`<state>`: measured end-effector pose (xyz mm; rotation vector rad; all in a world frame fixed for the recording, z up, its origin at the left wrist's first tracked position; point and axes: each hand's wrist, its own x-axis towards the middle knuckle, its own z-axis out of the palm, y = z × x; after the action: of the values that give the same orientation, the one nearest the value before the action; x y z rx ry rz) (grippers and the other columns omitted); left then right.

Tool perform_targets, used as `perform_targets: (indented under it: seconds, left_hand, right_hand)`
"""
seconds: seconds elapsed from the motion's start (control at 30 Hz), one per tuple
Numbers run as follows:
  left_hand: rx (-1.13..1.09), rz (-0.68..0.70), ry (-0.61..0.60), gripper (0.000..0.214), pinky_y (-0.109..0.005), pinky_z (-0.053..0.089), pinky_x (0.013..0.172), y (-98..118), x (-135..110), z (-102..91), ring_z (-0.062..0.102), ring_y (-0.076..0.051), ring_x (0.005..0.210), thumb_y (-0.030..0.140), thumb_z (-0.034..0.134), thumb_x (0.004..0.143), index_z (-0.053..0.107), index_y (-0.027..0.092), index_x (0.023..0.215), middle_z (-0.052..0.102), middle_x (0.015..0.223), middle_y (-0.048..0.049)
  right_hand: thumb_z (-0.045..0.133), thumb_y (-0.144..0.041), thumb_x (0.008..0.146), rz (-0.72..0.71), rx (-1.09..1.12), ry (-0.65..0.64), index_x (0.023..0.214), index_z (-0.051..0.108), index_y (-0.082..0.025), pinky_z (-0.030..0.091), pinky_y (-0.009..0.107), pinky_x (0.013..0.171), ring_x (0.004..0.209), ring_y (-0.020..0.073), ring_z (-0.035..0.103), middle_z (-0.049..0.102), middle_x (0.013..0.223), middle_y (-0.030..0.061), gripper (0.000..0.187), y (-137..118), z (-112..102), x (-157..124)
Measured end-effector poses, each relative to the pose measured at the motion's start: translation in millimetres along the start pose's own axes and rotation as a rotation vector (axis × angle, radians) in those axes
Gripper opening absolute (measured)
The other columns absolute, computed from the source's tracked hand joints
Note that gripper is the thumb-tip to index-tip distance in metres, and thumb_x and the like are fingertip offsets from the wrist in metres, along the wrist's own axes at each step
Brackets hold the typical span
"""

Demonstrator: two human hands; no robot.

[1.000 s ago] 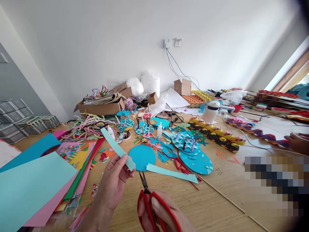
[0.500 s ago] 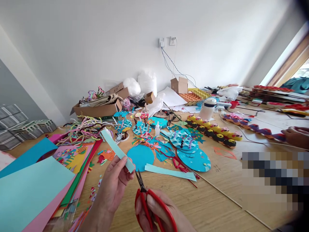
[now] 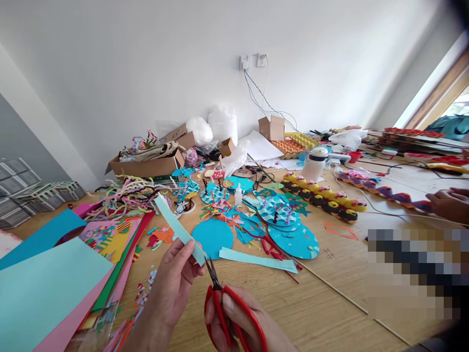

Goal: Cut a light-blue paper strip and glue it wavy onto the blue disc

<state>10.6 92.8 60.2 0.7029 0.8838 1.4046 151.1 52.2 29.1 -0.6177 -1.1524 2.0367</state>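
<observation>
Between the thumb and fingers of my left hand (image 3: pixel 179 266) is a light blue paper strip (image 3: pixel 171 221), slanting up to the left. My right hand (image 3: pixel 245 318) grips red-handled scissors (image 3: pixel 247 313), their dark blades slightly parted right at the strip's lower end. Whether the blades touch the paper I cannot tell. Beyond the hands lies a blue paper circle (image 3: pixel 212 238). To its right, another light blue strip or small stack of strips (image 3: pixel 258 260) rests on the wooden table (image 3: pixel 311 303).
Coloured paper sheets (image 3: pixel 47 278) spread at the left, pipe cleaners (image 3: pixel 126 195) behind them. Wavy blue paper pieces (image 3: pixel 278 212), a glue bottle (image 3: pixel 238 195) and painted egg-carton strips (image 3: pixel 322 195) stand further back. A thin stick (image 3: pixel 351 302) crosses the right side. Another person's hand (image 3: pixel 449 205) is at far right.
The scissor blades and the strip's lower end have come slightly closer together. Both hands otherwise keep their grip, and the view has shifted a little.
</observation>
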Motion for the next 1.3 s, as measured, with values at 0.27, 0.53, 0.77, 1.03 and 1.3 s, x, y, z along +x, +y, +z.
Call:
perform_targets:
  seconds: [0.27, 0.53, 0.77, 1.03, 1.3]
  left_hand:
    - [-0.019, 0.004, 0.043, 0.018, -0.017, 0.042, 0.042, 1.3, 0.1, -1.0, 0.052, -0.009, 0.053, 0.026, 0.071, 0.066, 0.058, 0.015, 0.069, 0.059, 0.062, 0.0012]
    - [-0.01, 0.003, 0.029, 0.018, -0.017, 0.041, 0.042, 0.5, -0.2, 0.4, 0.05, -0.009, 0.053, 0.027, 0.071, 0.065, 0.059, 0.015, 0.072, 0.057, 0.062, 0.0023]
    - [0.043, 0.009, 0.001, 0.017, -0.018, 0.042, 0.043, -2.7, -3.6, -1.3, 0.048, -0.008, 0.052, 0.028, 0.069, 0.068, 0.058, 0.016, 0.068, 0.057, 0.06, 0.0027]
    - [0.112, -0.024, -0.005, 0.016, -0.016, 0.041, 0.045, -5.4, -7.6, -7.3, 0.051, -0.008, 0.051, 0.029, 0.071, 0.067, 0.061, 0.017, 0.071, 0.058, 0.061, 0.0029]
    - [0.143, -0.133, -0.077, 0.017, -0.012, 0.026, 0.036, -5.2, -6.5, -9.6, 0.038, -0.003, 0.04, 0.026, 0.074, 0.063, 0.061, 0.017, 0.07, 0.05, 0.049, 0.0057]
  right_hand:
    - [0.048, -0.062, 0.076, 0.054, -0.004, -0.055, 0.08, 0.059, -0.018, 0.026, 0.02, 0.049, 0.047, 0.0083, 0.036, 0.048, 0.054, -0.0019, 0.046, 0.7, -3.4, -1.2]
    - [0.044, -0.061, 0.079, 0.027, -0.044, -0.058, 0.084, 0.061, -0.015, 0.026, 0.019, 0.047, 0.047, 0.0075, 0.036, 0.047, 0.055, -0.0017, 0.049, 1.4, -3.7, 0.3]
    - [0.043, -0.059, 0.081, -0.028, -0.023, -0.047, 0.08, 0.06, -0.012, 0.026, 0.018, 0.044, 0.043, 0.0066, 0.04, 0.047, 0.05, -0.0023, 0.05, 5.5, -5.3, 3.7]
    - [0.044, -0.059, 0.08, -0.011, 0.047, -0.023, 0.08, 0.059, -0.012, 0.026, 0.018, 0.043, 0.042, 0.0063, 0.041, 0.047, 0.048, -0.0032, 0.049, 8.5, -4.9, 3.8]
    - [0.042, -0.057, 0.083, -0.031, 0.015, -0.009, 0.08, 0.059, -0.011, 0.024, 0.017, 0.041, 0.04, 0.0054, 0.04, 0.047, 0.048, -0.0027, 0.05, 11.9, -7.2, 4.4]
